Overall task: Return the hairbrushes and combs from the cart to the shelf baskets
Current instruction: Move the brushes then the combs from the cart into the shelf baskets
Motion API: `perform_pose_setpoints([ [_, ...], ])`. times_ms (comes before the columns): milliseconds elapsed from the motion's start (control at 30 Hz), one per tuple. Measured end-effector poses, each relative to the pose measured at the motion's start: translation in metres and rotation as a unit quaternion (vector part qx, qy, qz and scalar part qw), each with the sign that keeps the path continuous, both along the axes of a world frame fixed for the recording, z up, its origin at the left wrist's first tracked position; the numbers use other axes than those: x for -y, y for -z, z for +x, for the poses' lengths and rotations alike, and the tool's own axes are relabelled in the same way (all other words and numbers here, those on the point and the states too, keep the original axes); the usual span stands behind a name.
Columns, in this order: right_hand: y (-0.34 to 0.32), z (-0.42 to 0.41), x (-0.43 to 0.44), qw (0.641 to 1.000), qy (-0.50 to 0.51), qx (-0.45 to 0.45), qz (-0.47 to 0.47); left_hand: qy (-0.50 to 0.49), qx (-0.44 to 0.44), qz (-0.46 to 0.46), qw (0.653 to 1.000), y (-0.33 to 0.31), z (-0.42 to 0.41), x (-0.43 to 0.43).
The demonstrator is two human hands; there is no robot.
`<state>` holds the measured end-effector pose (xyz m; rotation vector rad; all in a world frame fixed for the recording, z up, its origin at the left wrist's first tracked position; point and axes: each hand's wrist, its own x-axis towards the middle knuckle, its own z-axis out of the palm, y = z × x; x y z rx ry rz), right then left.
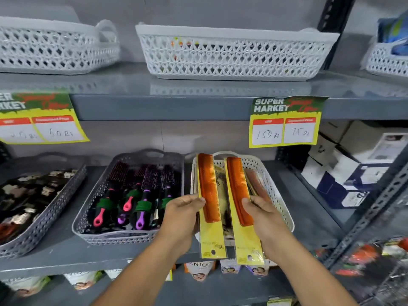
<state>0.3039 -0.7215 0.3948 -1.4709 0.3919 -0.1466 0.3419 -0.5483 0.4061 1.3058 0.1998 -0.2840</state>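
My left hand (183,208) grips an orange comb on a yellow card (208,191) by its left edge. An identical carded orange comb (239,193) is gripped in my right hand (262,210) by its right edge. Both cards are held upright and side by side just above a white lattice basket (262,171) on the middle shelf, which holds other combs. To its left a grey basket (88,217) holds several round hairbrushes (143,188) with pink and purple handles.
A grey tray (57,202) of hair clips sits far left. Three white baskets stand on the upper shelf (198,102). Yellow price tags hang from its edge. Boxes fill the right bay behind a slotted metal upright (375,204). Packets line the shelf below.
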Motion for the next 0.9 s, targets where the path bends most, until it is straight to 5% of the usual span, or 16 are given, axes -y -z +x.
perform_pose_setpoints([
  [367,-0.004,0.034,0.037,0.996,-0.012,-0.005,-0.087,0.009,-0.002,0.043,0.999,-0.004,0.035,0.03],
  [633,0.023,0.07,0.043,0.978,-0.015,-0.08,-0.192,-0.025,0.02,0.236,0.971,0.034,0.078,0.059],
  [900,0.041,0.087,0.045,0.884,-0.061,-0.125,-0.447,0.013,0.107,0.439,0.892,0.051,0.076,0.075],
])
